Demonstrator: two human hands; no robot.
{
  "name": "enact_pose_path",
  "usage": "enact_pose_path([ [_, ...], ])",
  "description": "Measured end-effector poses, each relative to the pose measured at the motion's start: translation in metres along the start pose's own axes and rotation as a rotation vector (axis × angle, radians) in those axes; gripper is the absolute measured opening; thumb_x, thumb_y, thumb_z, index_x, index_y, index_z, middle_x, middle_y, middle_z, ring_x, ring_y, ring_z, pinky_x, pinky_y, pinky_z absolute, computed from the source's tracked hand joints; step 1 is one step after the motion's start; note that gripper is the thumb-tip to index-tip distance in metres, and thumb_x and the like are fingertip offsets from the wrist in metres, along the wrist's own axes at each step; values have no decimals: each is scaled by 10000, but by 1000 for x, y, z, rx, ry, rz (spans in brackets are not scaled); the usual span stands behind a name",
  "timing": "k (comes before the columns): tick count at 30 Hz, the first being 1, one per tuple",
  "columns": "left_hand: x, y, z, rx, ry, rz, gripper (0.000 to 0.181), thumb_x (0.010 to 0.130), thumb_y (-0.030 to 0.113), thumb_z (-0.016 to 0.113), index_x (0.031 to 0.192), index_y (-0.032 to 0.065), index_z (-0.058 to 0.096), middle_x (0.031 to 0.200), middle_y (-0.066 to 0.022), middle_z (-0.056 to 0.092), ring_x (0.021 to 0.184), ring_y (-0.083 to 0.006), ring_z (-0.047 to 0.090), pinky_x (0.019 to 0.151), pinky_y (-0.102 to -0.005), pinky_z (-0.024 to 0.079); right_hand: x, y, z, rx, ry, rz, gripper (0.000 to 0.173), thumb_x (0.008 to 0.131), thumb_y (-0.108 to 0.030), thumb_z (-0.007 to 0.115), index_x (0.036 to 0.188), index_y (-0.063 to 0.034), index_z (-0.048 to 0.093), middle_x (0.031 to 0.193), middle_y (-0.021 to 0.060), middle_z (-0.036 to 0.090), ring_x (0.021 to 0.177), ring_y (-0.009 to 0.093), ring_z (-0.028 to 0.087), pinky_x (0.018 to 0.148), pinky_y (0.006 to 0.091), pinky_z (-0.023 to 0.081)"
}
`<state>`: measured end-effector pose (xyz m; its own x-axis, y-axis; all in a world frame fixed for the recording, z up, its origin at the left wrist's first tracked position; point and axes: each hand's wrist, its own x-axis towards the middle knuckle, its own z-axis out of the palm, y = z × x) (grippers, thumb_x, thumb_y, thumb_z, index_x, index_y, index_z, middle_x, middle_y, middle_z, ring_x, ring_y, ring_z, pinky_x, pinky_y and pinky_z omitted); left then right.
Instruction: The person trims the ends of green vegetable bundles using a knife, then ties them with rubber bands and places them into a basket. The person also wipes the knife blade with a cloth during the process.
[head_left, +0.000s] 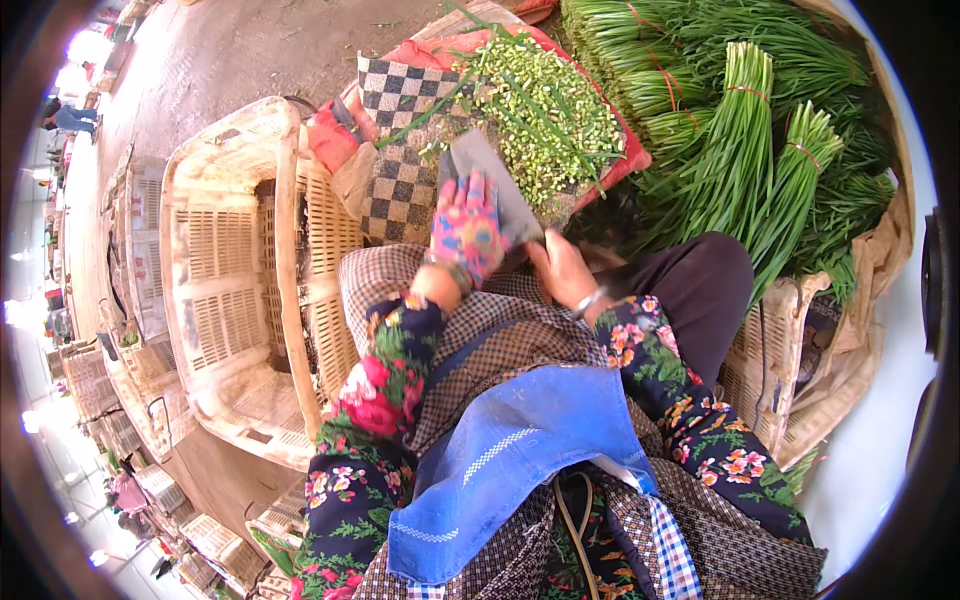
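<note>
My left hand (469, 229), in a patterned pink and blue glove, lies flat with its fingers against the broad blade of a cleaver (491, 169). The bare right hand (561, 270) grips the cleaver at its near end, beside the blade's corner; the handle is hidden in the fist. Beyond the blade, a heap of chopped pale green stalk ends (555, 120) lies with some long green leaves on it. Under and left of the heap is a black and beige checkered cloth (409, 180). A checked apron (502, 322) covers my lap.
Bundles of long green garlic chives (731, 135), tied with red bands, are piled at the right over a plastic crate (765, 360). A large slatted plastic crate (225, 300) stands close at the left. Red sacking (637, 154) edges the heap. More crates stand farther left.
</note>
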<state>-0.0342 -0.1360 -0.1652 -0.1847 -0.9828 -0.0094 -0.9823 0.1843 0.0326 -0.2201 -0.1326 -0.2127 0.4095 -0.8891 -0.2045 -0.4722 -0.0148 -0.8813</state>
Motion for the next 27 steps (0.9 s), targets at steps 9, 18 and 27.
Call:
enact_pose_path([
  [9,-31,21,-10,-132,-90,24,816,870,557,514,1347,-98,410,1409,-304,383,1283,-404,414,1118,-466,259,-47,-6,-7,-57,-33,13,292,931,-227,574,917,34,443,778,327,584,822,510,570,635,521,450],
  [18,-1,-2,-17,-192,-26,75,827,856,575,529,1302,-116,443,1363,-299,420,1261,-418,414,1099,-449,282,-13,-24,-1,-130,2,51,329,933,-266,562,881,36,444,779,341,585,823,509,581,642,539,450],
  [27,17,-8,-18,-140,-121,-37,815,879,552,502,1343,-111,403,1418,-299,371,1315,-427,361,1125,-451,246,20,-32,-11,-125,-44,123,350,941,-287,543,906,53,465,794,332,597,832,508,579,661,537,453],
])
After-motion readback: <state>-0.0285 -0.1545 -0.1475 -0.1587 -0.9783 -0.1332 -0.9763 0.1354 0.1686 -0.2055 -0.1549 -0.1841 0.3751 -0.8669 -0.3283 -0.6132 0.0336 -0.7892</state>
